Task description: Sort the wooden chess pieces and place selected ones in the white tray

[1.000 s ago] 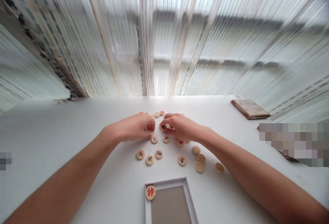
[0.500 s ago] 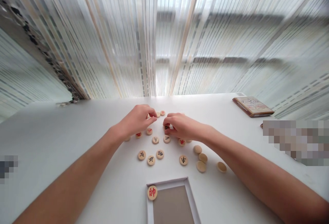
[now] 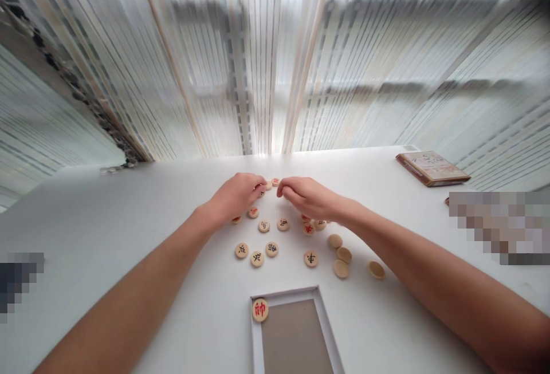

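Several round wooden Chinese chess pieces lie scattered on a white table, some face up with red or black characters, some face down. My left hand reaches over the far pieces, its fingertips bent down onto one near the back. My right hand lies beside it, fingers curled over other pieces; what lies under its palm is hidden. A shallow white box with a grey bottom sits near me, with one red-marked piece in its far left corner.
A flat brown box lid lies at the far right of the table. A blurred patch covers something beside it. Striped translucent blinds rise behind the table's far edge.
Both hands have shifted farther away over the pieces, from the middle cluster to the back ones. Pieces that the left hand covered now show. The view has tilted slightly.
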Tool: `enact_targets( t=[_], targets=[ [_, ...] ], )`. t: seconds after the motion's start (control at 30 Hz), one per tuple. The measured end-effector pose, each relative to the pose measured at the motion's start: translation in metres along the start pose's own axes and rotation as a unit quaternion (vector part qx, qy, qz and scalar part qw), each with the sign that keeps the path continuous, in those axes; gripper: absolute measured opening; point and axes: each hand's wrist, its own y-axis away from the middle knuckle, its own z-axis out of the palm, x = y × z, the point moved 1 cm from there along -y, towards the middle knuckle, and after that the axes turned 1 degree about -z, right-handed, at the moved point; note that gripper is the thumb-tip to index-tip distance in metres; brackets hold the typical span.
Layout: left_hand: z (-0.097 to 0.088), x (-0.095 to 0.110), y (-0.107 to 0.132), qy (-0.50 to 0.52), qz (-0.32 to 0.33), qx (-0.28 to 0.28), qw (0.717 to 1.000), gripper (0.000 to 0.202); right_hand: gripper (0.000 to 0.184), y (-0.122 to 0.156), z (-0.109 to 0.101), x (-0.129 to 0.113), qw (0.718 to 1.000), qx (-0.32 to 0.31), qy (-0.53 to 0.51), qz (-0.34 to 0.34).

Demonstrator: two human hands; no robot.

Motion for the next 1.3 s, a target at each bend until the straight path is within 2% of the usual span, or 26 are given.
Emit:
enact_targets(
  t=[0.1,0.27,0.43,0.53,0.67,0.8,0.9,1.07,1.3],
  targets=[
    [0.001,-0.005,-0.002,-0.001,-0.003,0.000,1.000,0.029,0.031,-0.001,0.000,0.002,0.999,0.020,-0.007,0.034],
    [-0.005,-0.024,-0.005,-0.018,-0.029,0.050,0.998,0.032,0.038,-0.004,0.001,0.003,0.997,0.046,0.000,0.053],
    [-0.012,-0.036,-0.005,-0.015,-0.036,-0.002,0.999,0.029,0.032,-0.014,0.008,0.002,0.998,0.042,0.036,0.040],
    [-0.011,-0.030,-0.004,-0.010,-0.040,-0.025,0.999,0.026,0.034,-0.022,0.014,0.001,0.996,0.018,0.079,0.025],
    [-0.009,-0.013,0.000,-0.002,-0.047,-0.046,0.998,0.020,0.030,-0.023,0.019,-0.003,0.992,-0.015,0.124,0.009],
    [-0.011,0.003,0.007,0.012,-0.054,-0.075,0.996,0.020,0.023,-0.021,0.016,-0.006,0.989,-0.025,0.146,0.003],
    [-0.013,0.008,0.008,0.016,-0.048,-0.072,0.996,0.024,0.023,-0.021,0.012,-0.004,0.987,-0.027,0.155,0.003],
    [-0.013,0.004,0.003,0.026,-0.033,-0.055,0.998,0.028,0.017,-0.022,0.009,-0.001,0.985,-0.033,0.170,0.000],
    [-0.011,-0.014,0.000,0.042,-0.063,-0.061,0.995,0.024,0.036,-0.018,0.003,0.001,0.982,-0.043,0.181,-0.006]
  ],
)
